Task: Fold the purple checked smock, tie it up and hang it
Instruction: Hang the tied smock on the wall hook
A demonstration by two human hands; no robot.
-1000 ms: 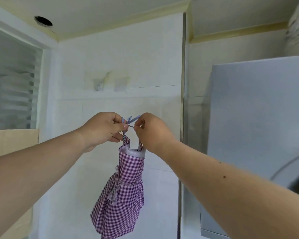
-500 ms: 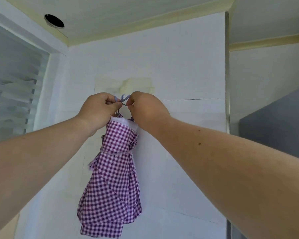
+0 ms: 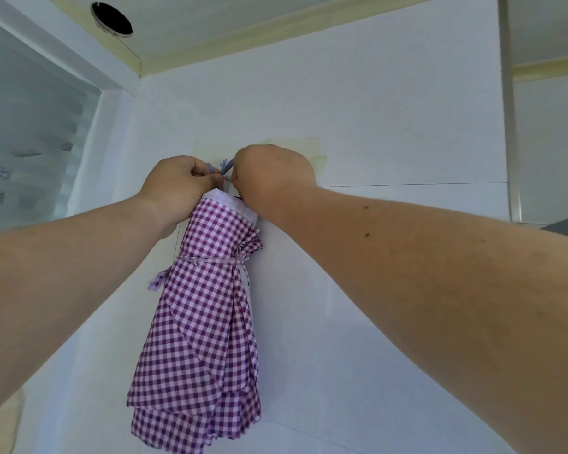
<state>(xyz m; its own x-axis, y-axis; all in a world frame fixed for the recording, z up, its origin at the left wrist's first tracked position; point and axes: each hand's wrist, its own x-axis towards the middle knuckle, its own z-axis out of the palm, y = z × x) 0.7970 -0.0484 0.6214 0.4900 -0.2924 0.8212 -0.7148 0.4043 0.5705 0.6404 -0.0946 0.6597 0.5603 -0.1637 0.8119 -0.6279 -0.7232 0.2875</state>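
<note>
both hands raised at a white tiled wall (image 3: 391, 126): the left hand (image 3: 177, 185) and right hand (image 3: 273, 178) each pinch the thin pale-blue neck loop (image 3: 225, 165) of the purple checked smock (image 3: 204, 309), fingers curled tight, knuckles almost touching. no writing or label can be read anywhere. compared with half a second ago, the view has closed in on the wall, the hands sit nearer the yellowish glue stain (image 3: 309, 149), and the bundle fills more of the picture; the grey appliance at right has nearly gone from view. the smock hangs with its long axis vertical, white-trimmed top edge up under the hands, folded hem pointing down, close against the wall. a checked tie (image 3: 210, 261) cinches it around the upper part, a frayed end sticking out left. a dark round ceiling hole (image 3: 112, 19) shows above.
</note>
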